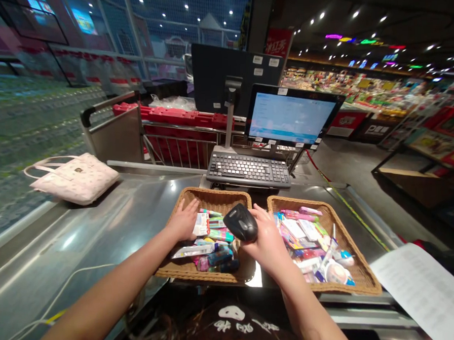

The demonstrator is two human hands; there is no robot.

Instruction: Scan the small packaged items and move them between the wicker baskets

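Observation:
My right hand [268, 241] is shut around a black handheld barcode scanner [240, 222], raised over the gap between two woven wicker baskets. My left hand [184, 220] rests in the left wicker basket [209, 196], gripping the edge of a white card package [201, 224]. That basket holds several small packaged toiletries, including tubes and toothbrush-like packs in pink, teal and white. The right wicker basket [329, 225] holds several similar packaged items [307, 242]. Part of the contents lies hidden beneath my hands and the scanner.
The baskets stand on a steel checkout counter [101, 232]. Beyond them are a keyboard [248, 170] and a touchscreen monitor [289, 117]. A pale pink handbag [75, 179] lies at left, a printed paper sheet [423, 291] at lower right, and red shopping baskets [167, 127] behind.

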